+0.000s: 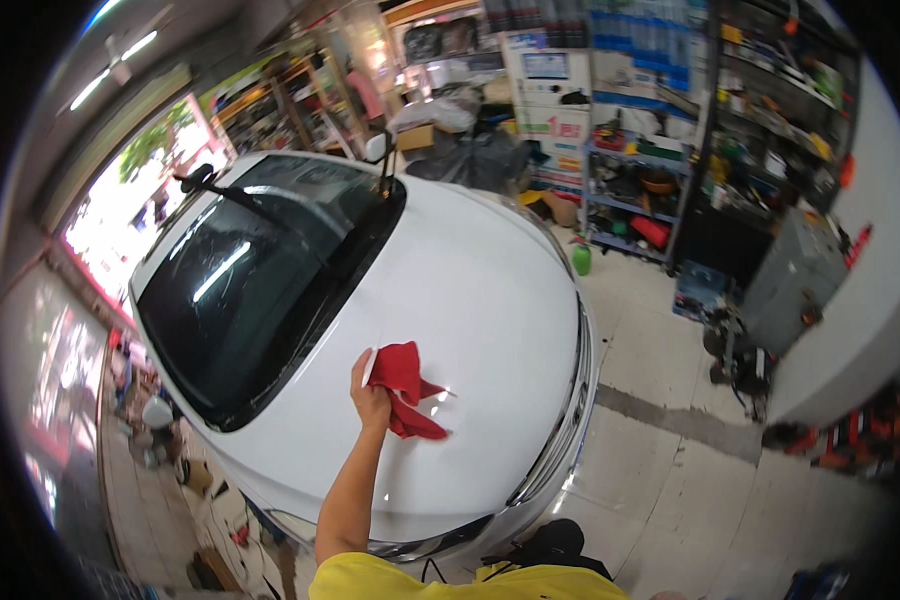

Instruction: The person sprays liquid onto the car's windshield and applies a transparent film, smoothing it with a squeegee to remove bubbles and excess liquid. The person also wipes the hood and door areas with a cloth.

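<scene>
My left hand [373, 399] reaches out over the white car's hood [487, 315], its fingers closed on a red cloth [399, 367]. A thin white edge shows beside the fingers; what it belongs to is unclear. The cloth hangs in folds over the hood, with its loose corners towards the front grille [562, 442]. Beyond the hand lies the dark windshield [247, 300], crossed by a long black object [247, 201] of unclear kind. My right hand is out of view; only a sliver of skin shows at the bottom edge.
A green bottle [581, 259] stands on the tiled floor by the car's front. Shelves [637, 199] of tools and supplies, a grey metal cabinet [795, 277] and a white pillar [847, 322] are on the right. Cords and a red item [241, 534] lie at lower left.
</scene>
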Demonstrator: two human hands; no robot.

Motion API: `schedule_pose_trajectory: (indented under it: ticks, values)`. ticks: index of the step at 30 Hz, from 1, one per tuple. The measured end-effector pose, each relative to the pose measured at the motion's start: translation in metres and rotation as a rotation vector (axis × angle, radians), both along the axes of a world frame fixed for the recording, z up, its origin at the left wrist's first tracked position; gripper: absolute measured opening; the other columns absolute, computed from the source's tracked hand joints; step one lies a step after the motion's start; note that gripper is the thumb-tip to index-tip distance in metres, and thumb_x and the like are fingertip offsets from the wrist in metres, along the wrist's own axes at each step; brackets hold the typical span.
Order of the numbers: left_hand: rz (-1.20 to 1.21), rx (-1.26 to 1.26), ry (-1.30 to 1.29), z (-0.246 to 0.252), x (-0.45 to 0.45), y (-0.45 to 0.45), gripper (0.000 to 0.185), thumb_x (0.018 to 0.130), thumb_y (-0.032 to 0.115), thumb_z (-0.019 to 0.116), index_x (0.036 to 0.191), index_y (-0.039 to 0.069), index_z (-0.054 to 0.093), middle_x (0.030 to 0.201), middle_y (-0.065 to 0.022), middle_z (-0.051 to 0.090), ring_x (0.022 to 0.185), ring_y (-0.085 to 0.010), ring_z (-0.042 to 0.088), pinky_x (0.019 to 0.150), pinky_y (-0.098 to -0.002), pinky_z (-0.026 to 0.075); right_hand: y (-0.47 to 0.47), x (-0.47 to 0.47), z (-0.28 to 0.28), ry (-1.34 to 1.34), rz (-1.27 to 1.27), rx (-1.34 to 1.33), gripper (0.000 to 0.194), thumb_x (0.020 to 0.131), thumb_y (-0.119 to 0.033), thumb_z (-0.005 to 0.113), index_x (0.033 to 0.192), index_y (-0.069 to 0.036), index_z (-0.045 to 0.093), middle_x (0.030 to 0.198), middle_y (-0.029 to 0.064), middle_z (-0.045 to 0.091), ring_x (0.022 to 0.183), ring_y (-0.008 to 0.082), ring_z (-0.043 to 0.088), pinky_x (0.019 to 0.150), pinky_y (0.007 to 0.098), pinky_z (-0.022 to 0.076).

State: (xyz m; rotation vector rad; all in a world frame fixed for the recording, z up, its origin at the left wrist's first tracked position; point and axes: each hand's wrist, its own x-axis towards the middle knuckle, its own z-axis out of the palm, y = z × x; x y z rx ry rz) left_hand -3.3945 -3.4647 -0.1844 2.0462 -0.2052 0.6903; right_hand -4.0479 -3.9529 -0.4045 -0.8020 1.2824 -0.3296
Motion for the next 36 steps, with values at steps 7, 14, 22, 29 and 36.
schedule_pose_trajectory:
  ticks: [7,14,22,29,36]
  values:
    - [0.024,-0.147,0.133,-0.069,0.1,-0.152,0.065,0.084,-0.019,0.041,0.14,0.003,0.065,0.139,-0.0165,0.066,0.133,-0.0345,0.061,0.116,-0.0383,0.044,-0.272,0.153,0.035,-0.064,0.201,-0.126,0.018,0.09,-0.015,0.07,0.102,-0.003,0.068,0.079,0.0099,0.067,0.05,0.0194,0.058,0.056,0.0452,0.0588]
    - [0.159,-0.141,0.2,-0.096,0.3,-0.307,0.067,0.082,-0.012,0.038,0.142,0.001,0.064,0.147,-0.0157,0.063,0.138,-0.0331,0.058,0.119,-0.0399,0.044,-0.472,0.464,0.206,-0.295,0.619,-0.147,0.031,0.097,-0.013,0.07,0.122,0.0,0.059,0.09,0.0098,0.069,0.046,0.0111,0.044,0.048,0.0342,0.047]
    - [0.396,-0.145,0.307,-0.154,0.503,-0.47,0.061,0.084,-0.009,0.04,0.139,-0.001,0.066,0.136,-0.0164,0.07,0.128,-0.0339,0.065,0.113,-0.0385,0.047,-0.603,0.902,0.305,-0.3,1.215,-0.083,0.042,0.102,-0.005,0.066,0.142,0.0,0.054,0.108,0.0123,0.075,0.05,0.0097,0.053,0.052,0.0286,0.0487]
    - [0.716,-0.261,0.309,-0.131,0.56,-0.513,0.054,0.089,-0.006,0.049,0.14,0.0,0.067,0.133,-0.0182,0.07,0.118,-0.0292,0.067,0.106,-0.0366,0.051,-0.563,1.283,0.399,-0.337,1.726,0.074,0.041,0.103,-0.011,0.068,0.141,0.0,0.056,0.114,0.0122,0.076,0.054,0.0076,0.058,0.056,0.0284,0.054]
    - [1.133,-0.307,0.031,-0.092,0.649,-0.486,0.062,0.086,-0.014,0.041,0.141,-0.001,0.065,0.139,-0.0174,0.065,0.131,-0.0306,0.06,0.116,-0.0377,0.043,-0.454,1.581,0.432,-0.493,2.262,0.035,0.034,0.099,-0.016,0.074,0.126,0.002,0.065,0.097,0.0115,0.077,0.054,0.0115,0.06,0.057,0.0335,0.0557]
